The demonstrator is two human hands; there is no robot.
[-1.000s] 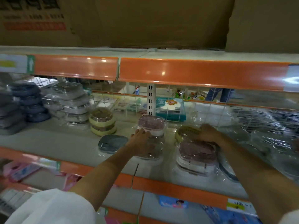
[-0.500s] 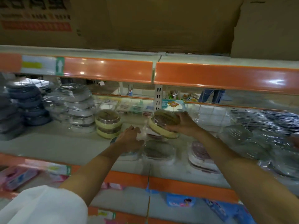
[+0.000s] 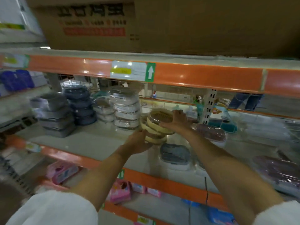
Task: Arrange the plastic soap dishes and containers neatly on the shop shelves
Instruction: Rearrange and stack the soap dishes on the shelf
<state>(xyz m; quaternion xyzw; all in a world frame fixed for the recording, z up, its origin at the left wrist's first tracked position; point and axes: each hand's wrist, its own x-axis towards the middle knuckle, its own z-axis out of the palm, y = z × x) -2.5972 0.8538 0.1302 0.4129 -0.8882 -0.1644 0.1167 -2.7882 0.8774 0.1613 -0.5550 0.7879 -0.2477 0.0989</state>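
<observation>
A: Status on the yellow dishes?
B: Stack of yellow soap dishes (image 3: 156,127) on the middle shelf (image 3: 90,143), just right of the white dish stack (image 3: 126,111). Top dish tilted, brown insert visible under clear wrap.
A: Hands?
B: Right hand (image 3: 176,121) on the top dish, fingers curled over its far rim, gripping it. Left hand (image 3: 138,142) cupped against the lower left side of the stack, fingers wrapped round the bottom dishes.
A: Touching the white stack?
B: Can't tell, too blurred at that edge.
A: Rest of the shelf?
B: Far left, grey rectangular containers (image 3: 53,114) stacked; next to them dark blue round dishes (image 3: 81,106). Single grey-blue dish (image 3: 175,154) lying flat near the front edge, just below-right of the yellow stack. Maroon dish (image 3: 211,132) in wrap right of the right wrist. More wrapped items far right, blurred.
A: Above and below?
B: Cardboard box (image 3: 90,25) on the top shelf. Pink packs (image 3: 62,173) on the lower shelf. Orange price rail (image 3: 203,77) with a green arrow label (image 3: 150,72).
</observation>
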